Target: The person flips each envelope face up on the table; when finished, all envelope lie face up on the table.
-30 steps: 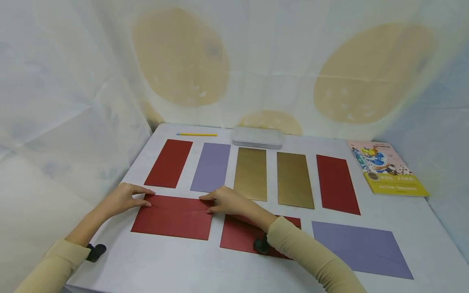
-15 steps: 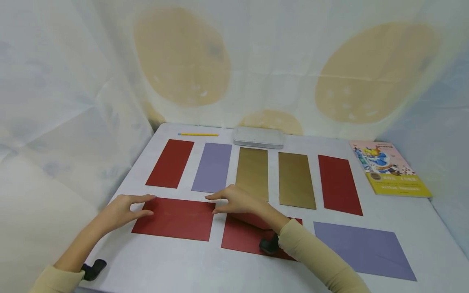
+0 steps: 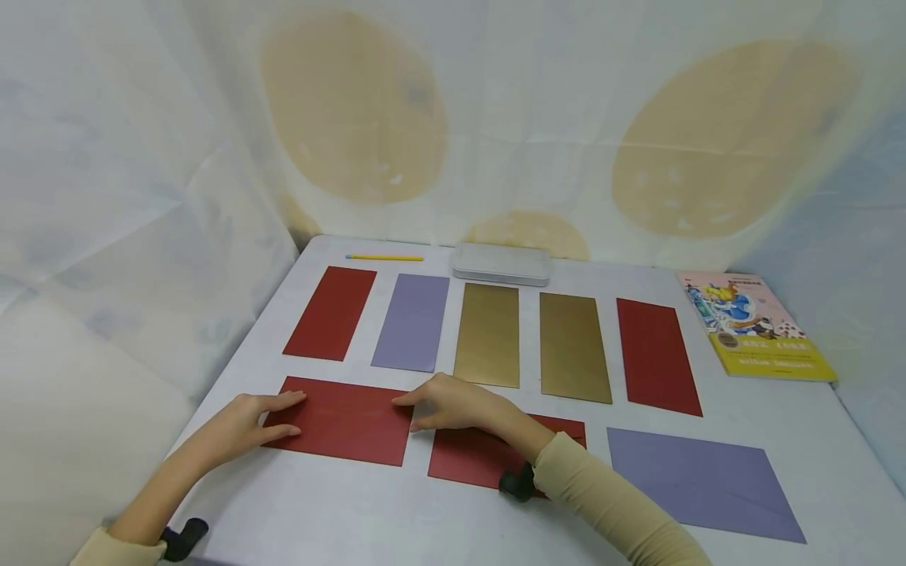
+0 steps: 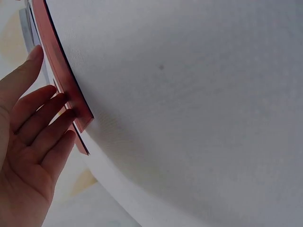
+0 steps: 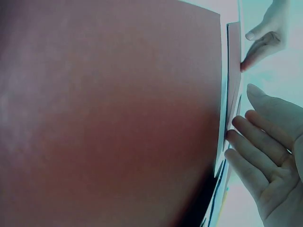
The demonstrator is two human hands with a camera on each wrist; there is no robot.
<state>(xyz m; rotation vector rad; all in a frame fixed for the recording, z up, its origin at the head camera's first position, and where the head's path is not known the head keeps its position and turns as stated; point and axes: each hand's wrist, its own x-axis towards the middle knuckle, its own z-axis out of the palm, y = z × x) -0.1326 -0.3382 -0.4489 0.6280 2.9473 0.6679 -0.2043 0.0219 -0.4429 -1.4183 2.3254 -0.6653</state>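
A red envelope [image 3: 347, 424] lies flat, long side across, near the left front of the table. My left hand [image 3: 248, 428] is at its left end, thumb and fingers spread apart. At its right end is my right hand [image 3: 449, 405], with the index fingertip over the corner and the thumb lower by the edge. In the left wrist view the fingers of the left hand [image 4: 35, 137] are loosely bent beside the red edge. The right wrist view shows the right hand [image 5: 277, 156] with extended fingers. A second red envelope [image 3: 460, 460] lies partly hidden under my right forearm.
A purple envelope [image 3: 708, 483] lies at the front right. Behind stands a row of upright-laid red, purple [image 3: 410, 322] and gold [image 3: 487, 334] rectangles. Farther back are a yellow pencil [image 3: 385, 258], a grey flat case [image 3: 501, 264] and a picture book [image 3: 753, 326].
Both hands first drew slightly away from the red envelope's far corners. They then came lower, toward the table's front, along its two short ends. The envelope has barely shifted.
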